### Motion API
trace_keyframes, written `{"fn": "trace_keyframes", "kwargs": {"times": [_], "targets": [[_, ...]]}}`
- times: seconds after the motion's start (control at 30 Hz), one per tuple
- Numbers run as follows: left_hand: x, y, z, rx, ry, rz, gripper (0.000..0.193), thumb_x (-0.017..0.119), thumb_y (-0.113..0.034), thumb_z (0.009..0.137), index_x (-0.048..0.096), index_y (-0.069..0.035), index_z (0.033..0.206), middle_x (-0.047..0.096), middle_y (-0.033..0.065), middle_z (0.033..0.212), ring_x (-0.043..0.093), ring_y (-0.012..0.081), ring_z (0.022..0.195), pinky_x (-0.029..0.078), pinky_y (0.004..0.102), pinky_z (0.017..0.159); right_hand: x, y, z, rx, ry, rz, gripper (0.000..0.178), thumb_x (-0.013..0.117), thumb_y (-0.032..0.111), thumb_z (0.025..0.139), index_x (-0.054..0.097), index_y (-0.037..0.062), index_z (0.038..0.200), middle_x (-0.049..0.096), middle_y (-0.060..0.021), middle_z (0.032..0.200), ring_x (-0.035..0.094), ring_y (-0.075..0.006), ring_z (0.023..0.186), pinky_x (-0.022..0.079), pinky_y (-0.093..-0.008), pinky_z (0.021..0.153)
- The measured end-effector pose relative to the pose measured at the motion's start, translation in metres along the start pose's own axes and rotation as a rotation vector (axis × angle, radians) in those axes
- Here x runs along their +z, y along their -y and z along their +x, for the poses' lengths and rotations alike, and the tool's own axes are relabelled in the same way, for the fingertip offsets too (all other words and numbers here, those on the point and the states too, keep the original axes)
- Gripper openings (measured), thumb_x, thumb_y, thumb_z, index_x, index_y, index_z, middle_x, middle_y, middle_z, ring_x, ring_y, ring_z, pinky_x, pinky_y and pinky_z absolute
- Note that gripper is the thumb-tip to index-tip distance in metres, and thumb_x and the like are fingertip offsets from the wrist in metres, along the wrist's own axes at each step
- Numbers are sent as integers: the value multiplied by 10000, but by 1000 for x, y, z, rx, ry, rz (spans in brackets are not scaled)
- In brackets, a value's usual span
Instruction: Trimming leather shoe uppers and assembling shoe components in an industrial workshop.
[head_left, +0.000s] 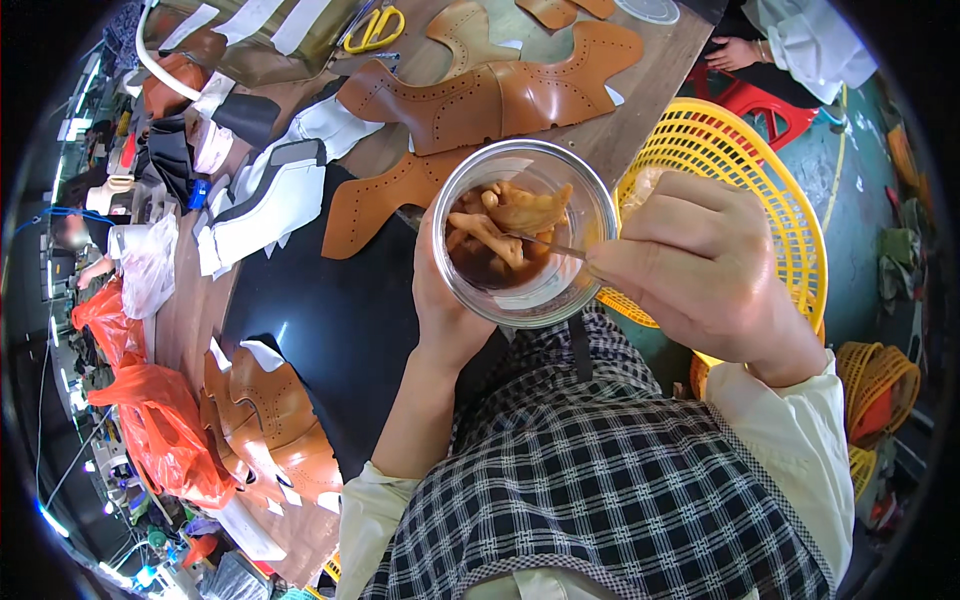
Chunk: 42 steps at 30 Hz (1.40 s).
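My left hand [440, 315] is wrapped round a clear, round glass jar [592, 205], whose open mouth faces up. Inside lie soft, golden-brown pieces of food [525, 212] in dark brown liquid [482, 272]. Between thumb and fingers, my right hand [700, 265] grips the end of a thin metal utensil [562, 248] just over the jar's right rim. The utensil's other end is among the food, so its kind cannot be made out. Behind the jar, brown leather pieces [455, 108] with punched holes lie on the wooden table [640, 118].
Yellow scissors [375, 29] and white-and-grey cut pieces [270, 195] lie on the table. A black sheet [290, 300] covers its near part. Stacked leather parts [265, 420] and red plastic bags [170, 430] are left. A yellow basket [800, 225] stands right, near another person's hand [733, 54].
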<state>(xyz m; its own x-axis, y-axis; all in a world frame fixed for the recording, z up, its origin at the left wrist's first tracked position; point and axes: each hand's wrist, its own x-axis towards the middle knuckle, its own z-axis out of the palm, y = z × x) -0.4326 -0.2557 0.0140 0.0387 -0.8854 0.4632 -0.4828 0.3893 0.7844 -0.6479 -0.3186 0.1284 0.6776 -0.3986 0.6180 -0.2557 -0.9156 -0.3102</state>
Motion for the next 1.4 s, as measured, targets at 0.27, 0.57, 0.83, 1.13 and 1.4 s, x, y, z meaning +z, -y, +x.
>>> {"fn": "trace_keyframes", "kwargs": {"times": [0.27,0.57,0.83,1.13,1.4], "targets": [[1,5,-4,-16,-45,19,865,872,-160,635,388,25,1328,525,141,1219,551,246,1124,445,342,962,9,-2,7,-51,48,-44,223,691,96,532,621,29,732,518,-30,674,519,-194,576,416,-305,475],[1,5,-2,-7,-52,12,859,870,-198,624,401,18,1311,555,139,1176,579,265,1069,466,351,917,17,3,12,-111,95,-75,258,673,103,510,612,44,754,529,-32,697,545,-186,606,436,-304,502],[0,2,2,-46,-17,26,862,870,-201,615,404,23,1304,562,154,1170,586,272,1069,467,357,919,3,5,3,50,47,8,208,749,68,613,645,39,791,535,-39,685,530,-220,583,428,-323,505],[1,0,0,-53,-39,-56,831,874,-183,617,432,17,1292,550,144,1180,574,248,1080,464,343,925,-27,11,4,-25,148,66,223,755,102,566,645,20,741,517,-44,614,485,-206,499,344,-324,422],[1,4,-1,-28,-14,0,874,882,-228,615,406,29,1302,534,161,1197,577,274,1073,464,361,926,-21,5,12,-23,3,-45,252,778,60,581,650,19,793,524,-36,642,501,-201,527,367,-310,453]]}}
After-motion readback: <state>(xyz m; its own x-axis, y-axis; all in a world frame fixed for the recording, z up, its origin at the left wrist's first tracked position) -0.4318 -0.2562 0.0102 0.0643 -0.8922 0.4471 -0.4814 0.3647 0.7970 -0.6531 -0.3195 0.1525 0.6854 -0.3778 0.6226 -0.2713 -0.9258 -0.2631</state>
